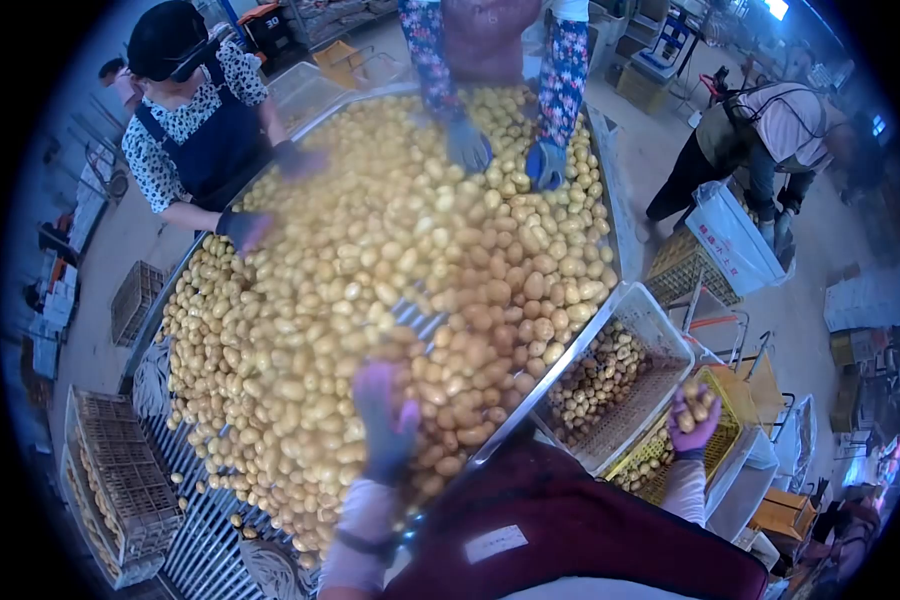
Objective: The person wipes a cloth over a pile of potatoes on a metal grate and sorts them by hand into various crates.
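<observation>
A broad heap of small yellow potatoes (310,330) covers the metal sorting table before me. My left hand (385,425), in a purple and grey glove, rests on or just over the near part of the heap, thumb apart from the other fingers and slightly blurred. No potato shows in its grasp. Off to the right, my right hand (692,425) cups several potatoes (698,405) above a yellow crate (715,455) that has more potatoes in it. Beside that crate, a pale crate (660,365) holds small, darker potatoes against the table's edge.
Metal bars (205,545) show at the table's lower left. Two co-workers' gloved hands work over the heap: a blurred pair (245,228) at left and a pair (467,145) at the far side. Another person bends over a white bag (735,240) at right. Stacked crates (120,480) stand left.
</observation>
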Action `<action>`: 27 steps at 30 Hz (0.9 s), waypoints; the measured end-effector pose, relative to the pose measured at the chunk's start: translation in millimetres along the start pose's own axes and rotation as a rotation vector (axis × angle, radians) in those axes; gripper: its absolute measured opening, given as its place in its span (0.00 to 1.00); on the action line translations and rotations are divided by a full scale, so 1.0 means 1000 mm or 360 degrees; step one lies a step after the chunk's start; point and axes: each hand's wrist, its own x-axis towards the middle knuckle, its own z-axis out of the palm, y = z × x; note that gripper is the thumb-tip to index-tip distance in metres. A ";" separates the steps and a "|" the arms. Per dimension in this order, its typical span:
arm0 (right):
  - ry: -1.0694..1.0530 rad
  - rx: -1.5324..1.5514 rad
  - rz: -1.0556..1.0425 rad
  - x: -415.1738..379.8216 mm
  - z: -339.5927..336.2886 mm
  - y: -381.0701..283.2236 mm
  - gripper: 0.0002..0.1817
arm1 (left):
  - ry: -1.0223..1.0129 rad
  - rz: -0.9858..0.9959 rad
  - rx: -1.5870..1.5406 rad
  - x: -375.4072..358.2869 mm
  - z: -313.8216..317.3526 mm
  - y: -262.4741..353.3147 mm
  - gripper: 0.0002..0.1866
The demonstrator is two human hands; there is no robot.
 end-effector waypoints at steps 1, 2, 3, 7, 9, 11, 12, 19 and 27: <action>0.0359 -0.0169 -0.0117 0.002 -0.043 -0.014 0.19 | -0.0023 -0.0033 0.0058 -0.002 -0.006 -0.009 0.35; 0.0595 -0.0329 -0.0238 0.009 -0.095 -0.023 0.20 | -0.0043 -0.0066 0.0115 -0.005 -0.010 -0.016 0.36; 0.0785 -0.0532 -0.0385 0.023 -0.144 -0.023 0.22 | -0.0063 -0.0098 0.0170 -0.007 -0.012 -0.022 0.36; 0.0461 -0.1990 -0.0893 0.039 -0.037 0.069 0.23 | -0.0637 0.0052 0.0567 -0.013 0.003 -0.018 0.34; -0.0067 -0.2555 -0.1050 0.042 0.073 0.146 0.21 | -0.0587 -0.0003 0.0622 -0.007 0.009 -0.008 0.34; -0.1155 -0.2528 -0.1192 0.048 0.140 0.204 0.25 | -0.0537 -0.0035 0.0644 -0.005 0.013 -0.009 0.35; -0.1330 -0.2559 -0.1254 0.050 0.172 0.230 0.25 | -0.0511 -0.0049 0.0637 -0.005 0.016 -0.013 0.35; -0.1297 -0.2815 -0.1241 0.123 0.208 0.289 0.18 | -0.0470 -0.0184 0.0611 0.005 0.012 -0.013 0.28; -0.1494 -0.2361 -0.0272 0.228 0.238 0.279 0.14 | -0.0391 -0.0248 0.0660 0.036 0.044 -0.039 0.31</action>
